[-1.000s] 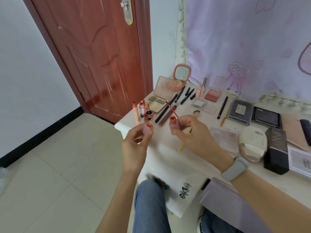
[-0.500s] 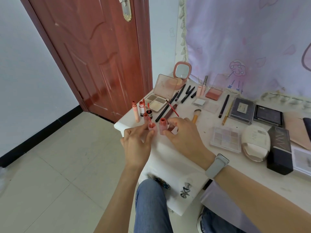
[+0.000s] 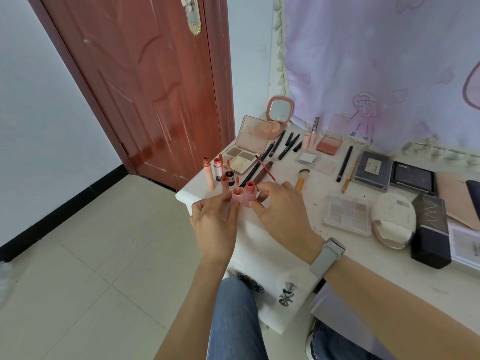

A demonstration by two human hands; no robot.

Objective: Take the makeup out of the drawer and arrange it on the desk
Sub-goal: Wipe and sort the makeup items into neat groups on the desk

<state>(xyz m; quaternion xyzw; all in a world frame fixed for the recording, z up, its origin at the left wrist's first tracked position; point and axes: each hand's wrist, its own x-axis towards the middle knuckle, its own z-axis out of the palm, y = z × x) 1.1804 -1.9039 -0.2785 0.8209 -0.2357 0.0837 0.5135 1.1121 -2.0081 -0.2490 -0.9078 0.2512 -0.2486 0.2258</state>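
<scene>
Now the left hand point(image 3: 215, 224) is pinching a pale pink lip-gloss tube point(image 3: 237, 195) with curled fingers point(image 3: 231, 206), and the right hand point(image 3: 283, 214) is clamping a darker coral tube point(image 3: 250, 193) the same way — both tubes are being held upright, touching each other, at the near corner of the table point(image 3: 259, 245). Just behind them four more glosses point(image 3: 220, 174) are standing in a cluster. Judging by the spread, most of the job is looking done — palettes point(image 3: 346, 214), pencils, a brush point(image 3: 301, 178) and a compact mirror point(image 3: 279, 111) are already lying out. Whether anything is waiting in the drawer, I cannot tell.
</scene>
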